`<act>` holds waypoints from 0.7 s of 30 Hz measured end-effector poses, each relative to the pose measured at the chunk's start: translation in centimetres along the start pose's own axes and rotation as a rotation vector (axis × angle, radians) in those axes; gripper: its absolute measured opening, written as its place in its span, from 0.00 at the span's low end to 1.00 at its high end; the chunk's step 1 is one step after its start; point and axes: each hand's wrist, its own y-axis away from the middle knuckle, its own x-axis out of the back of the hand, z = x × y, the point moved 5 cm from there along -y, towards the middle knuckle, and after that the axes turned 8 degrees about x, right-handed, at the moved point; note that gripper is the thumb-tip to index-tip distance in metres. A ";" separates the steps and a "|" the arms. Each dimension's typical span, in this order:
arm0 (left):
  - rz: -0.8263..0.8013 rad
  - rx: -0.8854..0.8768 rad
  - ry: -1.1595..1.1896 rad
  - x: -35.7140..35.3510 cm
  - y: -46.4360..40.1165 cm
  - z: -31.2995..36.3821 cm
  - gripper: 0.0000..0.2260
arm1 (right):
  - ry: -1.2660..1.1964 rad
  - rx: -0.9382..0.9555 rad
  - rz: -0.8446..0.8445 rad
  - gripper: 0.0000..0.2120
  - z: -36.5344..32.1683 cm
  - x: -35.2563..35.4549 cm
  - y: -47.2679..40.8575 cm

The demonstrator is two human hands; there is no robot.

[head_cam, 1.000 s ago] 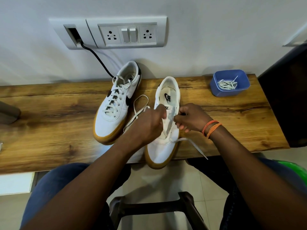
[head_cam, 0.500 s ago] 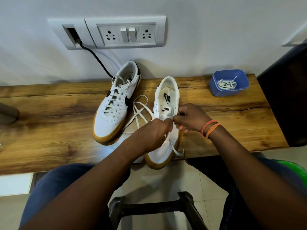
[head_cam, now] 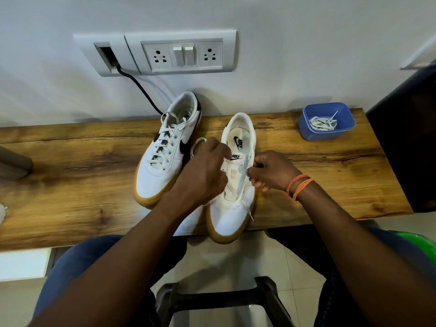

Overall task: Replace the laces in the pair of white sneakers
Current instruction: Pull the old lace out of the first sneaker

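Gripping flat white lace [head_cam: 244,165] (limp), both hands, gum-soled leather sneaker [head_cam: 232,215]

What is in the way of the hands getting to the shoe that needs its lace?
Nothing visible. The left hand and right hand are already at the near sneaker, both working its white lace. The laced sneaker sits off to the side.

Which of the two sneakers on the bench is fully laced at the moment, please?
The left sneaker by the wall; laces cross all its eyelets. The right sneaker, under both hands, shows a bare tongue.
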 end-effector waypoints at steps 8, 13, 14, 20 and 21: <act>-0.320 0.065 -0.006 -5.1 1.8 1.3 0.12 | 0.027 0.006 -0.001 0.07 -0.1 0.0 0.0; -0.210 0.113 0.136 -3.1 0.6 0.5 0.12 | 0.019 -0.001 -0.005 0.07 0.0 0.0 0.0; -0.137 0.111 0.128 -2.2 0.4 0.2 0.12 | 0.021 0.000 -0.008 0.07 0.0 0.0 0.0; -0.074 0.060 0.059 -1.5 0.8 0.4 0.14 | 0.041 0.026 0.001 0.07 -0.2 0.0 0.1; -0.112 0.048 0.042 -1.9 0.8 0.9 0.16 | 0.043 0.029 -0.003 0.07 -0.3 0.0 0.1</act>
